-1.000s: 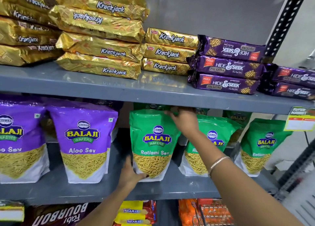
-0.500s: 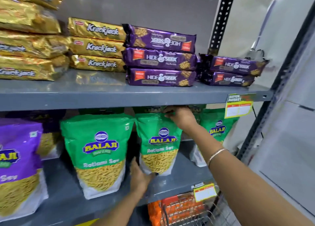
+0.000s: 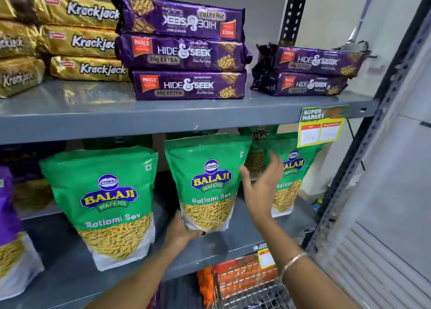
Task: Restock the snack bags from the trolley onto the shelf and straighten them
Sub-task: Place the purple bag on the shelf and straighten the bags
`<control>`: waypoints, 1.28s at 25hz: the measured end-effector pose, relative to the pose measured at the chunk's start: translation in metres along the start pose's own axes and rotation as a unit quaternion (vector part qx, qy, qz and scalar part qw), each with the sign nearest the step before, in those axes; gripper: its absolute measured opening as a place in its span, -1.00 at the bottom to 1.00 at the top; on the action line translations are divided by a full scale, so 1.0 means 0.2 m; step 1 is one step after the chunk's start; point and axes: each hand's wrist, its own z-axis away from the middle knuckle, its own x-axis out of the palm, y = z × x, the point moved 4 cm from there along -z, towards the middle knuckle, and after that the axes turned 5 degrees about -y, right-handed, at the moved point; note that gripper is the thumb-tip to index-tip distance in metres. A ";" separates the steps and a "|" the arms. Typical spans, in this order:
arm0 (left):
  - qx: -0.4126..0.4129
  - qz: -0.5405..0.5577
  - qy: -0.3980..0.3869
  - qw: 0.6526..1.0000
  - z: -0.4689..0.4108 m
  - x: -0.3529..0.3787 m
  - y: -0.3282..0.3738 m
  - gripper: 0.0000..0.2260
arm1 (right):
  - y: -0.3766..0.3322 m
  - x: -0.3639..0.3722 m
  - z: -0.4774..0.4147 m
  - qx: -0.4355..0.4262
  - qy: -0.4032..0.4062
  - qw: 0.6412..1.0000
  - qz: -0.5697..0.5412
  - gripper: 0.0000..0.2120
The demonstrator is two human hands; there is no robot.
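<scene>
I'm in the straightening step: my left hand [image 3: 180, 233] grips the bottom corner of the middle green bag [image 3: 205, 182] standing on the shelf [image 3: 235, 241], my right hand [image 3: 261, 187] open just beside it (blurred). Next, I judge, square the bag just right of that hand [image 3: 291, 180].
</scene>
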 end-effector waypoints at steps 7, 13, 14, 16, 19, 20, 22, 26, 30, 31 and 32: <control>-0.026 -0.044 0.001 0.999 -0.04 0.09 -0.01 -0.25 | 0.56 0.26 0.22 0.198 -0.387 0.898 -0.072 -0.17; -0.022 -0.072 0.026 0.997 -0.04 0.19 0.02 -0.37 | 0.62 0.22 0.17 0.217 -0.377 0.898 -0.068 -0.33; -0.020 -0.079 0.027 0.996 -0.04 0.20 0.02 -0.37 | 0.63 0.21 0.17 0.216 -0.376 0.899 -0.060 -0.31; -0.021 -0.086 0.029 0.996 -0.04 0.21 0.02 -0.38 | 0.64 0.21 0.17 0.213 -0.376 0.900 -0.050 -0.29; -0.024 -0.089 0.039 0.995 -0.04 0.20 0.01 -0.39 | 0.65 0.22 0.17 0.211 -0.376 0.901 -0.043 -0.28; -0.024 -0.089 0.040 0.995 -0.04 0.20 0.01 -0.40 | 0.65 0.22 0.18 0.213 -0.374 0.902 -0.042 -0.28; -0.028 -0.091 0.038 0.995 -0.04 0.19 0.00 -0.41 | 0.63 0.22 0.19 0.208 -0.376 0.902 -0.035 -0.27; -0.013 -0.087 0.022 0.996 0.00 0.18 0.02 -0.36 | 0.57 0.19 0.22 0.206 -0.361 0.909 -0.027 -0.24; 0.098 -0.137 0.103 0.980 0.23 0.05 0.02 -0.41 | 0.40 0.10 0.38 0.128 -0.276 0.941 0.146 -0.60; 0.121 -0.160 0.132 0.971 0.33 0.00 -0.02 -0.48 | 0.36 0.13 0.44 0.095 -0.292 0.932 0.190 -0.61; 0.132 -0.181 0.170 0.960 0.41 -0.08 -0.07 -0.51 | 0.31 0.20 0.50 0.071 -0.312 0.926 0.201 -0.62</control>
